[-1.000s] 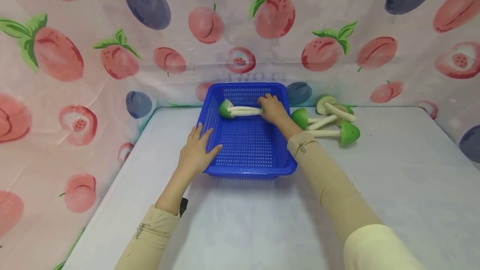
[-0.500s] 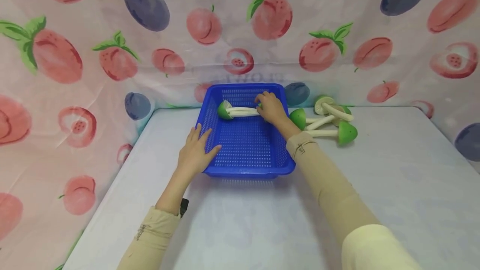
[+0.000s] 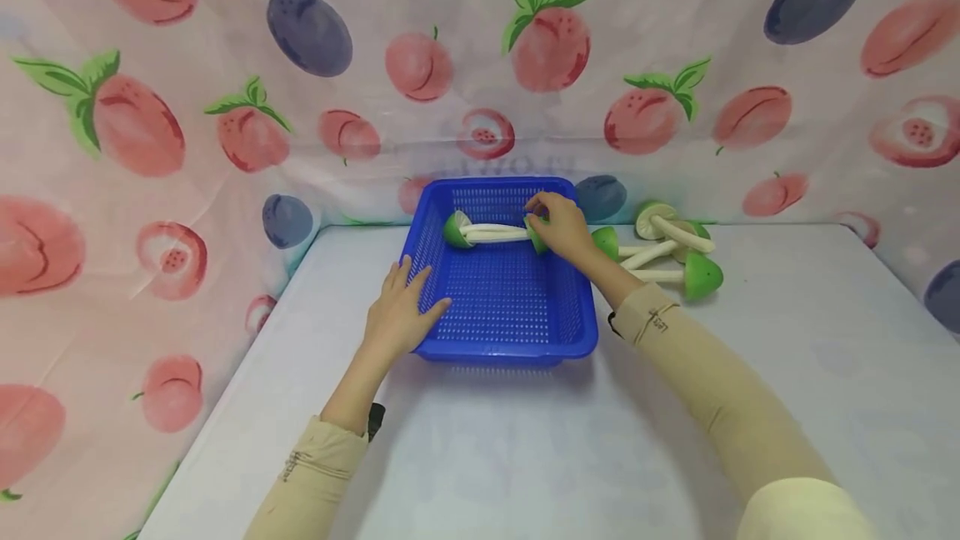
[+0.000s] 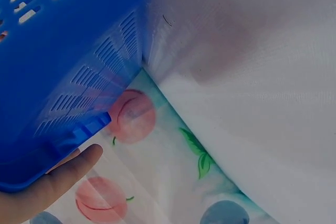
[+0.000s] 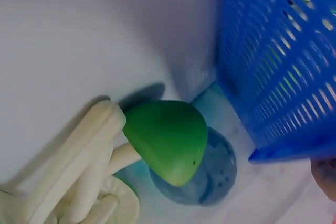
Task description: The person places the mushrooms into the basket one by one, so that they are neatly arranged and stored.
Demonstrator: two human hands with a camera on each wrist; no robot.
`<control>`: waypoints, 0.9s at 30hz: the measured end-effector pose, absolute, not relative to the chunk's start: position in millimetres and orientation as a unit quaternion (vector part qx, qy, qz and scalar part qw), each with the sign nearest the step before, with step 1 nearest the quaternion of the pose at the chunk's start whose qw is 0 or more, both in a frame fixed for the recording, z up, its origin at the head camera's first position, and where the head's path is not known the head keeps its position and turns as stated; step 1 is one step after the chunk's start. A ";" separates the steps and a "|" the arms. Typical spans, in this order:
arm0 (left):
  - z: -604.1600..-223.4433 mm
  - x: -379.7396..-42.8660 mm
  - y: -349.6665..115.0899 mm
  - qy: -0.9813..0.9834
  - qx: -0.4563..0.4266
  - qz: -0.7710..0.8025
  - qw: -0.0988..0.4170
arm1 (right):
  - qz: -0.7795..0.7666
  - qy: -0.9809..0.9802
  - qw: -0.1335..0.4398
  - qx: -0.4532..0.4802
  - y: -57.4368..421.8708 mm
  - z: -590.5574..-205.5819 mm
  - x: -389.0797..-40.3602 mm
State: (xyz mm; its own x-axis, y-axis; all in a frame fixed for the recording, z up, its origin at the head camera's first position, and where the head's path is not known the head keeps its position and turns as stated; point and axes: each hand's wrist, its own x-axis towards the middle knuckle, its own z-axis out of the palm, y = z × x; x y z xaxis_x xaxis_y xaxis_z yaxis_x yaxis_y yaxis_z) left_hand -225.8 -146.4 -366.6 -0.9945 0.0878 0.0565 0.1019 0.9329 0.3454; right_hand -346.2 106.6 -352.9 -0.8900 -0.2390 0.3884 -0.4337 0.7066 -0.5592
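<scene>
In the head view, toy mushrooms with green caps and pale stems lie across the back of a blue basket (image 3: 487, 350). A left cap (image 3: 459, 232) and a right cap (image 3: 537, 237) face opposite ways, stems (image 3: 495, 232) side by side. My right hand (image 3: 564, 227) is over the right cap, fingers bent loosely; the cap shows below the fingertips. My left hand (image 3: 397, 311) rests on the basket's left rim, fingers fairly straight and thumb spread over the inside. In the left wrist view, its fingers (image 4: 68, 177) lie along the rim's outer side.
Several more toy mushrooms (image 3: 703, 275) lie piled on the white table (image 3: 795, 373), just right of the basket. One green cap (image 5: 170, 140) is close to the basket wall (image 5: 283, 72) in the right wrist view. A fruit-print cloth (image 3: 558, 127) hangs behind.
My right hand has drawn slightly up and to the right, uncovering more of the right cap. The left hand stays on the rim. The head view has tilted a little.
</scene>
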 end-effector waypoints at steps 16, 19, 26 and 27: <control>-368.8 -225.4 -146.6 -0.983 -0.048 -0.175 0.010 | 0.348 -0.914 0.140 0.153 185.8 -337.2 -329.5; -368.8 -224.9 -146.7 -0.982 -0.047 -0.181 0.012 | 0.342 -0.917 0.135 0.153 197.1 -337.9 -328.2; -366.0 -225.8 -147.2 -0.983 -0.051 -0.177 0.013 | 0.299 -0.940 0.112 0.123 223.1 -338.2 -325.5; -365.4 -226.1 -147.2 -0.982 -0.052 -0.179 0.013 | 0.291 -0.943 0.110 0.118 227.3 -337.3 -325.3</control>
